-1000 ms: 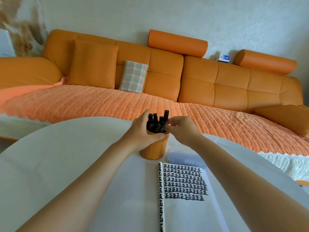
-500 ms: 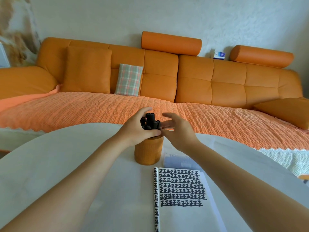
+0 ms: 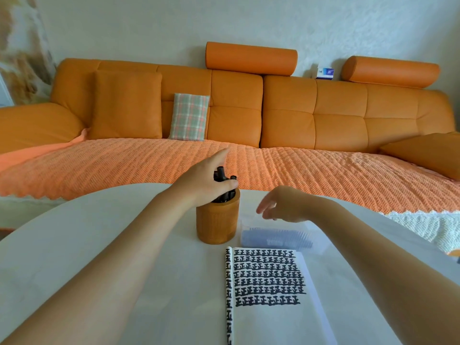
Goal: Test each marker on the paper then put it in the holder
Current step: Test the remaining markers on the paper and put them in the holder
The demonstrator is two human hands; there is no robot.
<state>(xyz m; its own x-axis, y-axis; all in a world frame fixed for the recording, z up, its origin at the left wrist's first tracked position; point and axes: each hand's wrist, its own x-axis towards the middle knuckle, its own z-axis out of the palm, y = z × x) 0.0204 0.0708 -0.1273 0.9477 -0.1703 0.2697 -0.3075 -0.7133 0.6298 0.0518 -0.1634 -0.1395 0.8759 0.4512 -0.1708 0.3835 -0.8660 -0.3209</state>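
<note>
A round orange holder [image 3: 216, 226] stands on the white table [image 3: 74, 245], with several black markers [image 3: 222, 173] sticking out of its top. My left hand [image 3: 202, 183] is around the marker bundle above the rim; its thumb curls across the front and its index finger points up. My right hand [image 3: 283, 207] hovers to the right of the holder, fingers loose and holding nothing. The paper [image 3: 271, 319], an open notebook page with rows of black marker strokes, lies in front of the holder.
A clear bluish plastic case [image 3: 276, 239] lies flat between the notebook and my right hand. Behind the table's far edge runs an orange sofa [image 3: 311, 125] with a textured orange throw and a plaid cushion [image 3: 189, 117].
My right hand has left the markers and dropped down to the right, over the plastic case. The last raised marker now sits down among the others. My left hand stays on the bundle.
</note>
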